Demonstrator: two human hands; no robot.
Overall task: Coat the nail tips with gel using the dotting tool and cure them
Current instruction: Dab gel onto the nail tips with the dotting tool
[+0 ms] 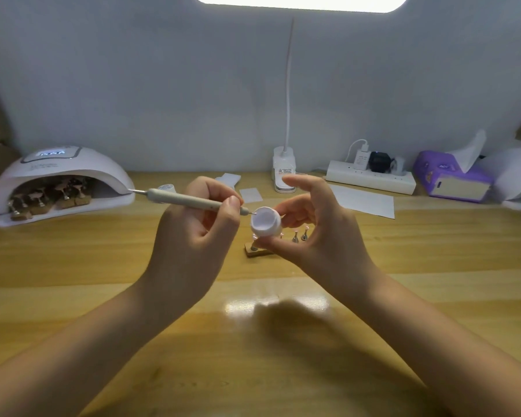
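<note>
The worktop point(73, 266) is stretching across the lower frame, with the lamp point(60, 182) at the left already sheltering some stands. At centre, the right hand point(322, 224) is pinching a small open jar point(265, 225) in its fingers, while the left hand point(199, 230) is pinching the tool point(187, 201), its tip meeting the jar's rim. She seems to be loading gel; next comes a steady dab onto the tips point(300, 234) just behind the jar.

A bright lamp head point(301, 1) at the top edge burns out to pure white and lights the scene evenly. It glares off the glossy wooden table point(73, 266) (beside a soft hand shadow). Edges bow and blur, wide-angle style.
</note>
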